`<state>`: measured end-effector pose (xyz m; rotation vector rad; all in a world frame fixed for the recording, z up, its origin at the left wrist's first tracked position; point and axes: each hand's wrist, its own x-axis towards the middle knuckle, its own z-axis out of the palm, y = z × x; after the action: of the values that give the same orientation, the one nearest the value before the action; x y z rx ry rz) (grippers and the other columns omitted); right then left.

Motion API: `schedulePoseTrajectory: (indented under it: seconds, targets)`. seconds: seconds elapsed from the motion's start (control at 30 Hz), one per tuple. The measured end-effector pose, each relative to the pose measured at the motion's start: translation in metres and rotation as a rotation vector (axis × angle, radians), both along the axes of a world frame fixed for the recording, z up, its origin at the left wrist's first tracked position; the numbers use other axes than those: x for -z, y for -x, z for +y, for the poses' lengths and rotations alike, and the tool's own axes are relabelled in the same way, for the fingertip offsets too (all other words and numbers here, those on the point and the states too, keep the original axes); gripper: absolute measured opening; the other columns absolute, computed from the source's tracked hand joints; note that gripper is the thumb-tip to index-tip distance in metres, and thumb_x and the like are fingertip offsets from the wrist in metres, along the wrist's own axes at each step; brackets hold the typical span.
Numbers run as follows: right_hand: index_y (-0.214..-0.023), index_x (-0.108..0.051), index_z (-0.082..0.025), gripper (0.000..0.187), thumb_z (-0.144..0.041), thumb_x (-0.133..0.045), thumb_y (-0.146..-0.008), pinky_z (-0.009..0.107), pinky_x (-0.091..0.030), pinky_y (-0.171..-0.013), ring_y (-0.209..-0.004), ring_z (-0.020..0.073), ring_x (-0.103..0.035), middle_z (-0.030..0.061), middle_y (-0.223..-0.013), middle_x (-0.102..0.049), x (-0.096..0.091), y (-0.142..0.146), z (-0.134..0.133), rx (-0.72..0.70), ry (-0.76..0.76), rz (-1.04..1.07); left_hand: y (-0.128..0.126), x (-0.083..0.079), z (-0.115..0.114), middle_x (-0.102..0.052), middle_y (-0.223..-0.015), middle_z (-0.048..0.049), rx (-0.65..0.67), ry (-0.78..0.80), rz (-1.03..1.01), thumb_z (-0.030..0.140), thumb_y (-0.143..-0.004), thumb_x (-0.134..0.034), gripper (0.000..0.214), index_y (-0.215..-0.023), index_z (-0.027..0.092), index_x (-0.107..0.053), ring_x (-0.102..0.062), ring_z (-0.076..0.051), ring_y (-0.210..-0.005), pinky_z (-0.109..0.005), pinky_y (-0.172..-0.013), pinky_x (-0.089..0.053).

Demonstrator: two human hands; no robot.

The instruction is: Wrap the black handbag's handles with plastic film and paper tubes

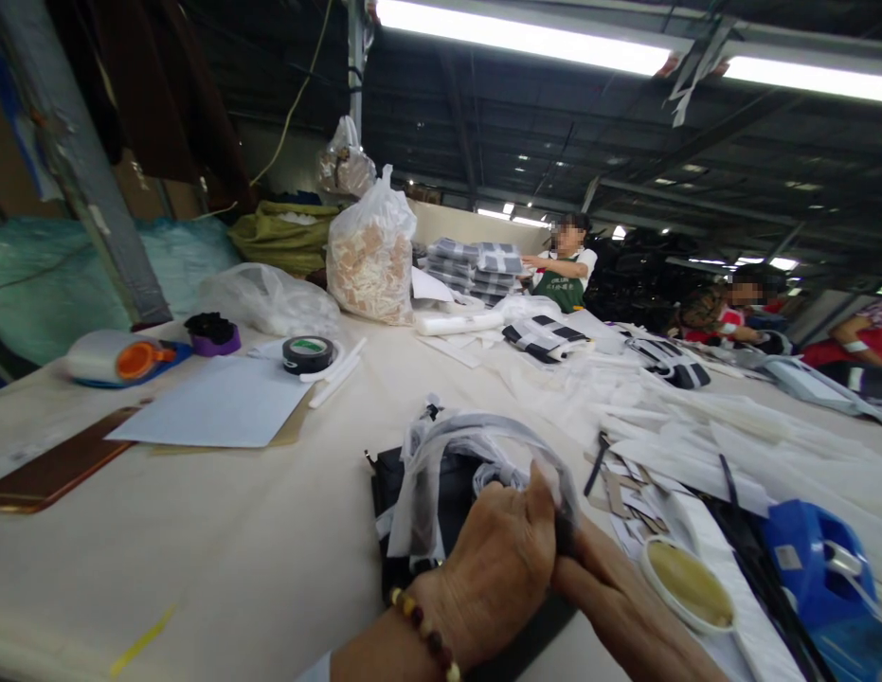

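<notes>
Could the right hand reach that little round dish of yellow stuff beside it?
Probably yes: the dish lies close beside the right hand, nothing between them, though that hand is pressed against the left hand at the plastic wrapping.

Bench: I see a long bench [270,530] under cream cloth, running off toward 1 o'clock.
10 o'clock: a white sheet [213,403], a black tape roll [308,353] just beyond it, and an orange-cored tape dispenser [120,358] further left.
9 o'clock: a brown board [53,471].
12 o'clock: a clear bag of tan pieces [371,254], with stacked grey packs [473,265] beside it.
6 o'clock: a dark flat piece [441,483] in clear wrap.
4 o'clock: I make out a round yellow-filled lid [686,583] and a blue dispenser [817,568].
</notes>
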<state>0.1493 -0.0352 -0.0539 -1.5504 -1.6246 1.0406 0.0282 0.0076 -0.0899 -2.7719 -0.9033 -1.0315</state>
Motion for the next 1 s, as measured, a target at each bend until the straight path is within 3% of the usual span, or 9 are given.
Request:
schedulePoseTrajectory:
  seconds: [0.1,0.2,0.33,0.47,0.57,0.77,0.83,0.93,1.0]
  targets:
    - [-0.099,-0.064,-0.022,0.033,-0.016,-0.051,-0.069,0.03,-0.047,-0.072,-0.08,0.0198,-0.055,0.0005,-0.083,-0.062,-0.009,0.0,-0.001,-0.02,0.103,0.186,0.003,-0.002,-0.001,-0.064,-0.085,-0.01,0.027,0.146,-0.06,0.006,-0.073,-0.048,0.04,-0.112,0.007,-0.039,-0.061,-0.022,-0.071,-0.033,-0.066,-0.052]
    - [-0.092,-0.066,-0.02,0.026,-0.017,-0.057,-0.068,0.03,-0.045,-0.073,-0.08,0.0196,-0.054,0.0004,-0.081,-0.062,-0.008,-0.003,-0.001,-0.041,0.189,0.338,0.004,-0.001,-0.002,-0.064,-0.083,-0.0079,0.052,0.225,-0.203,0.007,-0.084,-0.038,0.016,-0.093,0.014,-0.049,-0.062,-0.021,-0.074,-0.034,-0.071,-0.052]
    - [-0.084,-0.069,-0.019,0.021,-0.014,-0.061,-0.065,0.03,-0.044,-0.076,-0.08,0.0189,-0.055,-0.0002,-0.077,-0.063,-0.007,-0.008,-0.005,-0.014,0.286,0.457,0.008,0.004,-0.005,-0.064,-0.086,-0.0097,0.092,0.075,-0.273,0.011,-0.091,-0.028,0.026,-0.114,0.009,-0.042,-0.061,-0.02,-0.072,-0.034,-0.068,-0.052]
    - [-0.092,-0.069,-0.02,0.031,-0.013,-0.066,-0.062,0.03,-0.044,-0.081,-0.085,0.019,-0.057,0.0001,-0.081,-0.066,-0.009,-0.012,-0.008,-0.066,0.319,0.561,0.012,0.008,-0.01,-0.061,-0.104,-0.0157,0.146,-0.036,-0.216,0.01,-0.089,-0.031,0.039,-0.128,0.004,-0.028,-0.061,-0.023,-0.086,-0.035,-0.079,-0.052]
    - [-0.094,-0.07,-0.02,0.025,-0.026,-0.069,-0.069,0.03,-0.047,-0.078,-0.084,0.0186,-0.06,0.0021,-0.083,-0.067,-0.006,-0.012,-0.008,-0.08,0.319,0.582,0.012,0.01,-0.01,-0.059,-0.107,-0.0166,0.132,-0.005,-0.198,0.011,-0.089,-0.033,0.041,-0.128,0.003,-0.028,-0.059,-0.024,-0.095,-0.035,-0.085,-0.05]
    - [-0.091,-0.07,-0.018,0.037,-0.05,-0.067,-0.072,0.031,-0.051,-0.068,-0.073,0.0191,-0.061,0.0039,-0.076,-0.067,0.003,-0.004,-0.007,0.122,0.227,0.525,0.014,0.006,-0.014,-0.057,-0.114,-0.0187,0.097,0.006,-0.219,0.009,-0.086,-0.033,0.042,-0.127,-0.001,-0.033,-0.054,-0.023,-0.108,-0.034,-0.091,-0.047]
    - [-0.089,-0.07,-0.018,0.039,-0.052,-0.068,-0.07,0.029,-0.051,-0.067,-0.071,0.0173,-0.06,0.0026,-0.075,-0.066,0.004,-0.001,-0.006,0.161,0.201,0.547,0.016,0.004,-0.019,-0.059,-0.11,-0.0183,0.044,-0.078,-0.245,0.009,-0.085,-0.035,0.037,-0.12,0.001,-0.042,-0.055,-0.025,-0.105,-0.037,-0.086,-0.049]
    - [-0.078,-0.07,-0.017,0.039,-0.055,-0.069,-0.067,0.021,-0.048,-0.059,-0.064,0.013,-0.057,-0.0003,-0.068,-0.062,0.007,0.003,-0.005,0.201,0.212,0.572,0.014,0.007,-0.028,-0.064,-0.087,-0.0133,-0.092,-0.273,-0.301,0.015,-0.088,-0.038,0.023,-0.103,0.006,-0.053,-0.062,-0.025,-0.076,-0.036,-0.063,-0.051]
    - [-0.073,-0.068,-0.016,0.041,-0.057,-0.068,-0.066,0.02,-0.046,-0.056,-0.061,0.0119,-0.054,-0.0012,-0.064,-0.061,0.01,0.005,-0.005,0.227,0.221,0.593,0.009,0.012,-0.033,-0.064,-0.079,-0.0103,-0.163,-0.275,-0.31,0.02,-0.09,-0.037,0.022,-0.1,0.007,-0.053,-0.061,-0.022,-0.063,-0.033,-0.052,-0.049]
